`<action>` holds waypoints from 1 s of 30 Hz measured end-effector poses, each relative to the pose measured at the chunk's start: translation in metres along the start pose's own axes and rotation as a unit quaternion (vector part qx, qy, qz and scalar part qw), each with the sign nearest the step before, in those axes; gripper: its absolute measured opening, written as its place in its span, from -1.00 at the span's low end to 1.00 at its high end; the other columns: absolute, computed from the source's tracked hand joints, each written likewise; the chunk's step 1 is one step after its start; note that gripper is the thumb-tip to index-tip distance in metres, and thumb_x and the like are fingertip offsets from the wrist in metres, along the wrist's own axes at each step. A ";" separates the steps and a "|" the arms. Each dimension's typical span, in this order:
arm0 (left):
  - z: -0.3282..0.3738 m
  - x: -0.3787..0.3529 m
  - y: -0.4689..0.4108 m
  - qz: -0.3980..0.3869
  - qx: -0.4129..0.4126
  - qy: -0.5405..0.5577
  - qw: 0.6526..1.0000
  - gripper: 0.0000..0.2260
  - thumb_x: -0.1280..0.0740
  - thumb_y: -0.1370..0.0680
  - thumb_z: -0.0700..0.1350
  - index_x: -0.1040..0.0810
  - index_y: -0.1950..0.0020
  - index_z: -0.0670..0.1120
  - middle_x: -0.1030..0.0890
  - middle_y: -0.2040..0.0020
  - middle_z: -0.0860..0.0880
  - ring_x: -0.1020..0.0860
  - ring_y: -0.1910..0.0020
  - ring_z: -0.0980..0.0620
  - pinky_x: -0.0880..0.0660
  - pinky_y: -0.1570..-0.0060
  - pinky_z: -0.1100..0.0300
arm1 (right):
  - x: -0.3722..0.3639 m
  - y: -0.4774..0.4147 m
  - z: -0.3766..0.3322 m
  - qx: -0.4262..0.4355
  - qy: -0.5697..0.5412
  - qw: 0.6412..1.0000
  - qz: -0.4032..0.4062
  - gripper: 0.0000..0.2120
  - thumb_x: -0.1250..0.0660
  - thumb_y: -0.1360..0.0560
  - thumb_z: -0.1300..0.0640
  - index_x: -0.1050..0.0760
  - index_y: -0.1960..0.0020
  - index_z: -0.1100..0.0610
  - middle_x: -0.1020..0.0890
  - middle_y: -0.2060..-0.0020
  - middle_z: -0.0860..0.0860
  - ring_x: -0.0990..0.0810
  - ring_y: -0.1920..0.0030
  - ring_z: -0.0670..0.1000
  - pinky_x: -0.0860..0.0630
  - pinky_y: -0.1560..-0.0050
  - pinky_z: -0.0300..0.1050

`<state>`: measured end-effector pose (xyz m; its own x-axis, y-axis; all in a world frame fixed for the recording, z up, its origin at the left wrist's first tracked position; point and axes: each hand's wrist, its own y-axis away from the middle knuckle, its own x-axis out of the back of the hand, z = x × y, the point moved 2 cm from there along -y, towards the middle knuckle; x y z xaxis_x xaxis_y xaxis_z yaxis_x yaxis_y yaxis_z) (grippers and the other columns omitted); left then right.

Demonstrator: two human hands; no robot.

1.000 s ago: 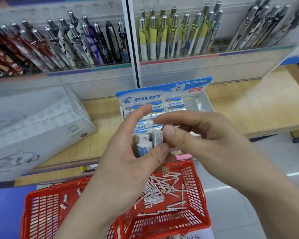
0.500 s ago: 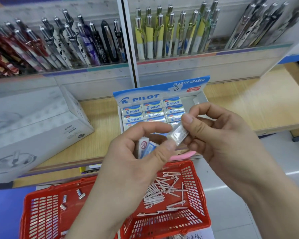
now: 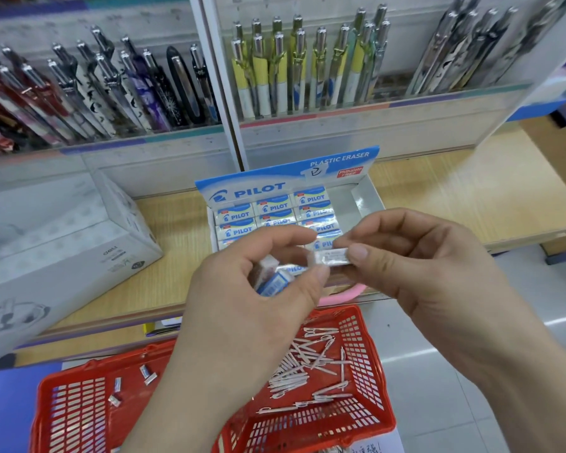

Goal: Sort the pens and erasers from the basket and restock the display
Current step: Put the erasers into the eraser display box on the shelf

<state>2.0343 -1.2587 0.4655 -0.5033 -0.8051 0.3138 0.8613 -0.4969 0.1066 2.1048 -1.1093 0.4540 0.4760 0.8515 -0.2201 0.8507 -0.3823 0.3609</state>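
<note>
Fingers (image 3: 356,254) of the right hand (image 3: 422,273) pinch 1 eraser (image 3: 332,257); left hand (image 3: 242,308), fingers curled, holds more erasers (image 3: 273,281), both raised between basket (image 3: 368,351) and box (image 3: 252,188).

Bright, even, diffuse light comes from above and leaves almost no hard shadows; only the erasers (image 3: 273,282) cupped under the left hand (image 3: 242,315) sit in mild shade, and a pale streak of reflected light lies on the floor (image 3: 536,338) at 4 o'clock. Glare whitens the film-wrapped eraser (image 3: 332,257) pinched by the right hand (image 3: 432,279) at the centre and glints off the metal pen clips (image 3: 296,37) at 12 o'clock. The wide lens bows the shelf edge (image 3: 373,107) and fans the display pens (image 3: 111,89) outward, and detail smears toward the corners, worst on the dark pens (image 3: 464,53) at 2 o'clock.
</note>
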 end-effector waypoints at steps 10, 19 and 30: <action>-0.011 -0.003 -0.014 -0.005 0.007 -0.115 0.993 -0.88 -0.48 -0.38 -0.09 -0.63 0.23 0.15 -0.61 0.28 0.31 -0.52 0.30 0.30 -0.34 0.29 0.56 | 0.015 -0.012 -0.016 0.049 0.309 0.950 0.000 -0.89 -0.52 -0.32 0.21 -0.67 0.19 0.04 -0.71 0.30 -0.02 -0.68 0.25 -0.01 -0.59 0.24 -0.17; -0.027 -0.002 -0.039 -0.049 -0.005 -0.301 0.952 -0.86 -0.36 -0.43 0.14 -0.59 0.02 0.27 -0.54 0.13 0.18 -0.48 0.06 0.19 -0.41 0.04 0.22 | -0.002 -0.032 -0.017 0.094 0.562 0.821 -0.038 -0.89 -0.40 -0.41 0.17 -0.68 0.15 -0.01 -0.69 0.15 -0.08 -0.62 0.11 -0.09 -0.56 0.01 -0.07; -0.020 -0.010 -0.047 -0.047 0.046 -0.316 0.947 -0.86 -0.45 -0.37 0.16 -0.55 0.13 0.22 -0.53 0.12 0.11 -0.51 0.03 0.09 -0.46 0.00 0.12 | -0.009 -0.046 -0.018 0.021 0.592 0.805 0.009 -0.88 -0.50 -0.35 0.10 -0.56 0.20 -0.04 -0.62 0.23 -0.11 -0.58 0.14 -0.06 -0.49 0.12 -0.18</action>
<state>1.9975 -1.2345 0.4384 -0.4602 -0.3902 0.7975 0.8323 -0.5023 0.2345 2.0573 -1.0932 0.4562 -0.0381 0.5813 0.8128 0.8644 -0.3890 0.3187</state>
